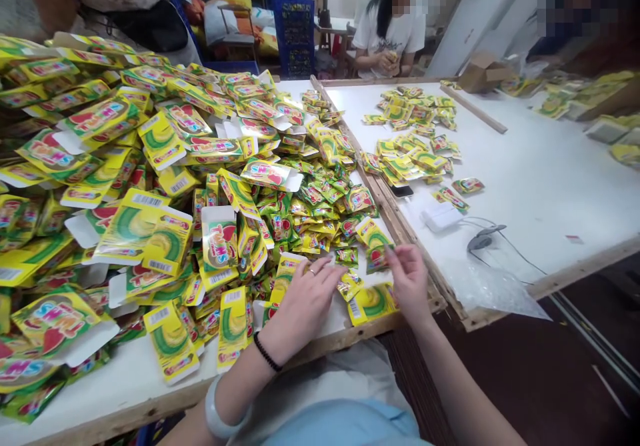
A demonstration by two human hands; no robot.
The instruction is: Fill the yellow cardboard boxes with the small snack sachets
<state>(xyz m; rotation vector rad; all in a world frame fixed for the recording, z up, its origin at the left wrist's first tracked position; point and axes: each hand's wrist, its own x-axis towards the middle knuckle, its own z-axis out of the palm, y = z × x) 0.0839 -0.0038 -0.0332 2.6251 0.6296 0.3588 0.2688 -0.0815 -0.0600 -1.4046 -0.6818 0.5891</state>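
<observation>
- Workroom background, head view: a blue plastic crate (295, 36) stands beyond the far end of the worktops. Near it, a seated co-worker in a white T-shirt (390, 39) holds something small in both hands. A second person (565, 26) is cut off by the top right corner.
- Left worktop (120, 406): printed yellow-green packets (240, 193) lie in a deep, overlapping heap, with open cartons (150, 233) among them. The heap runs off the left of the frame and nearly reaches the near wooden edge.
- Wooden rail (385, 193): it divides this heap from the right worktop (550, 186), and packets press against it.
- Right worktop: smaller piles of sachets (410, 139) sit beside a phone (401, 191), a white charger (441, 217), and a sheet of bubble wrap (493, 286) at the near corner.
- Left hand (303, 306): its fingers (325, 276) are loosely spread, resting on packets close to the near edge.
- Right hand (407, 283): its fingers (393, 253) are pinched around a small green sachet (347, 256) above the heap's near right side, just beside the rail. Only a narrow gap separates the two hands.
</observation>
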